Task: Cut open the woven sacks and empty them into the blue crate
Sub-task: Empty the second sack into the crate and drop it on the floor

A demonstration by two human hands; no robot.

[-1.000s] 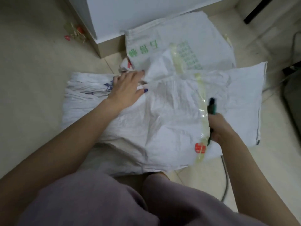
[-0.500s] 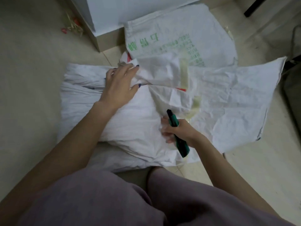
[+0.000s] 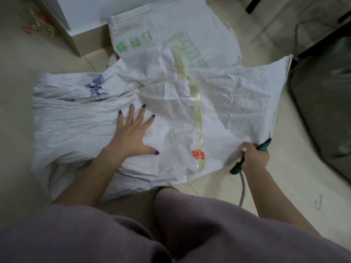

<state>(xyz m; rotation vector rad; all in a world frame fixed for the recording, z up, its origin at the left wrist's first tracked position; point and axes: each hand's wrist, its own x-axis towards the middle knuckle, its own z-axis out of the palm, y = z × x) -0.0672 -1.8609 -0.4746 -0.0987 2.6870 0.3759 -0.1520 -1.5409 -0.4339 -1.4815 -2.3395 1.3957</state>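
— Where are the sacks now?
— On the floor (image 3: 17, 103), before the person. At the left is a crumpled sack (image 3: 76, 120) with blue print. The left hand (image 3: 133, 135) lies flat near where it meets the next one, with fingers straight and spread. It only presses and holds nothing.
— And the next one?
— A flat sack (image 3: 231, 103) with a yellowish tape strip (image 3: 197, 118). It looks empty, so I judge it thin, light and soft, and a little slippery.
— Where to take it?
— At a corner, I think. The right hand (image 3: 255, 158) is at its near right corner, fingers curled round a green cutter (image 3: 265, 146). Whether it also pinches the cloth, I cannot tell.
— The blue crate?
— I do not see it.
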